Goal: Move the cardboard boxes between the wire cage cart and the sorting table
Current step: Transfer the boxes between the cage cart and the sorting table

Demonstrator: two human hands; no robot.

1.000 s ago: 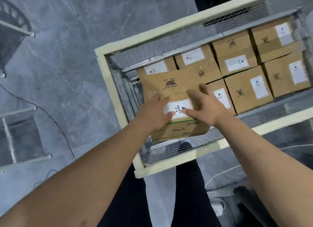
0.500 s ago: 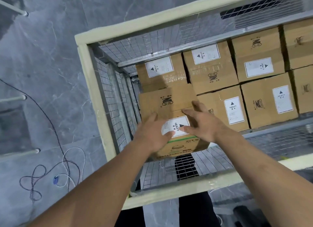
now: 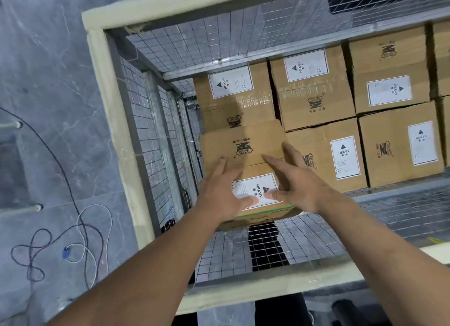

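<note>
Over grey floor [image 3: 48, 82], inside cart [image 3: 107, 87], resting left hand [image 3: 222, 194] and right hand [image 3: 302, 182] flat on box [image 3: 243, 145] mid-frame, fingers splayed wider than before, gripping nothing: probably seated.

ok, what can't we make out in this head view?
Sorting table: out of frame.
HEAVY label on near box: partly covered by left hand and right hand.
Far-right box: cut by right edge.
Small print on labels: too small.

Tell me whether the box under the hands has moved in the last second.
Yes. The front box has slid nearward, uncovering the logo on the back-left box.
</note>
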